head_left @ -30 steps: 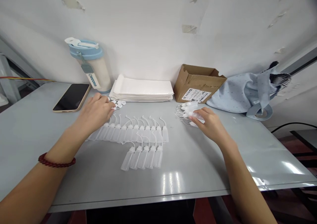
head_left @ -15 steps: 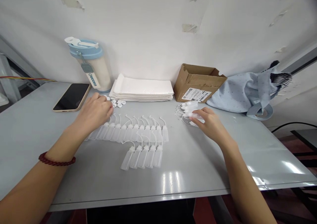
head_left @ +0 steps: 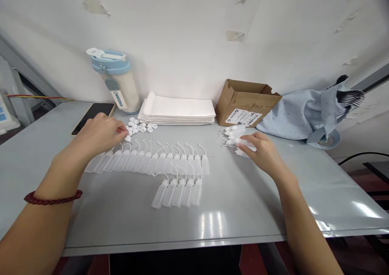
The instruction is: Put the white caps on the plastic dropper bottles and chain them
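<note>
My left hand point(head_left: 101, 134) pinches a small white cap point(head_left: 128, 138) in front of a pile of loose white caps point(head_left: 142, 126). Below the caps, a long row of translucent bottles point(head_left: 147, 162) with thin curved tubes lies on the table. Several more such bottles point(head_left: 179, 193) form a shorter row nearer the front edge. At the right, my right hand point(head_left: 259, 147) has thumb and fingers closed round a bottle in a small heap of bottles point(head_left: 234, 134); the fingers partly hide that bottle.
Along the wall stand a blue-lidded tumbler point(head_left: 117, 80), a stack of white paper sheets point(head_left: 179, 111), an open cardboard box point(head_left: 243, 105) and a light blue cloth bag point(head_left: 298, 115). A phone point(head_left: 91, 115) lies partly behind my left hand.
My left hand has moved left and slightly toward me, off the cap pile, with a cap now showing at its fingertips. My right hand stays at the bottle heap. The view has shifted slightly.
</note>
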`<act>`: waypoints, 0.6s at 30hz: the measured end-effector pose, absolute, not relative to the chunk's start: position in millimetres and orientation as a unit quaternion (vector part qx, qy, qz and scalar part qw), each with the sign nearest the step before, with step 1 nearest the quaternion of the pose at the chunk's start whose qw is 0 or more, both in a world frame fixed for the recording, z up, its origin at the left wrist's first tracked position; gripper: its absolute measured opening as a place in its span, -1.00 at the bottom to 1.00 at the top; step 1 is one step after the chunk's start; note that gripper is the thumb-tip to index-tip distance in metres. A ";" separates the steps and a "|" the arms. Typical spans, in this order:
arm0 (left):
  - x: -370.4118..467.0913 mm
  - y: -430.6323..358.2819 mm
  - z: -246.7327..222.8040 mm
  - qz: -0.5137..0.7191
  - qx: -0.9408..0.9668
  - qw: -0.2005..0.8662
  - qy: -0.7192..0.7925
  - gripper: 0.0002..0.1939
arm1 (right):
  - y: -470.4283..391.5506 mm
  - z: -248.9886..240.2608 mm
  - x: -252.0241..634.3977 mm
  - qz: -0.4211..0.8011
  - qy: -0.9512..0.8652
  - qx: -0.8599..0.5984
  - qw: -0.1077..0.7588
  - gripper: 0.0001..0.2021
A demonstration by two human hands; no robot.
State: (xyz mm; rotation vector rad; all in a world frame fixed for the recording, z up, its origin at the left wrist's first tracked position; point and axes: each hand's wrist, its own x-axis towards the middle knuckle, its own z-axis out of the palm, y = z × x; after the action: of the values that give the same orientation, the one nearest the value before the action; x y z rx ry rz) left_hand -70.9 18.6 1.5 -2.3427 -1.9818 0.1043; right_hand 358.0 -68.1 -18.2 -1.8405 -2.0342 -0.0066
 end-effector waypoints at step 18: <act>-78.6 17.2 -7.2 0.056 -0.760 -0.051 -0.645 -0.65 | -67.8 -16.6 372.9 -0.041 -0.693 -0.690 0.207 -0.60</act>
State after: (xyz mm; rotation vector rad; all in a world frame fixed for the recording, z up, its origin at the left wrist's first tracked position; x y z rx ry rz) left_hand -78.6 17.2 -7.2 -2.4694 -2.0945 0.1810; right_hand 372.9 -67.8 -16.6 -1.9203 -1.9285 -0.1135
